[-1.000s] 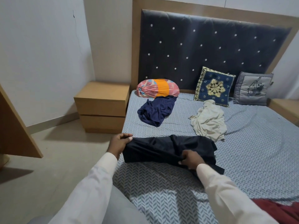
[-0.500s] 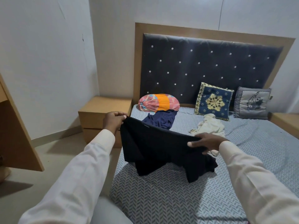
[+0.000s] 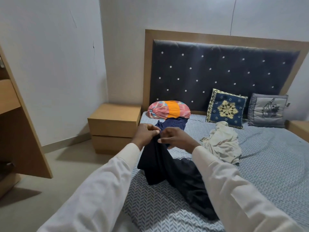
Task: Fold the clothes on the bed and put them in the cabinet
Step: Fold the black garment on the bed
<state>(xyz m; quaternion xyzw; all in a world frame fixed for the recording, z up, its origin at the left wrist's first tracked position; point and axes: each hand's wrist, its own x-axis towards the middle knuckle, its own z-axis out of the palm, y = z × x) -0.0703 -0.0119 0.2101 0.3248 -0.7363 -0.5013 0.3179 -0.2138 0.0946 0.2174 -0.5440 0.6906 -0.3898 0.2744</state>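
At the near left, the open light-brown wooden cabinet (image 3: 25, 131) is seen with its door standing out into the room; nothing has yet been placed in it from this pile. On the near part of the blue-grey herringbone-patterned bed sheet (image 3: 150, 206), the lower end of the black garment (image 3: 167, 173) of soft, slightly shiny cloth is trailed, while its upper end is held up above the mattress.

Half a second ago this garment was stretched wide between two hands held well apart. Now the hands have been brought together, so that the two upper corners meet and the cloth hangs doubled lengthwise. The top edge is pinched in the curled fingers of the left hand (image 3: 147, 134). The matching corner appears to be nipped between thumb and fingers of the right hand (image 3: 177, 138), though the contact is partly hidden.

The first fold is therefore judged to be made. Laying flat, further folding and carrying to the cabinet remain.

Farther off, a crumpled cream cotton garment (image 3: 222, 143) is left unfolded to the right, and a crumpled navy-blue garment (image 3: 173, 125) lies just beyond the hands. Behind it a pink-and-orange cloth bolster (image 3: 168, 109) rests against the dark studded padded headboard (image 3: 217, 67).
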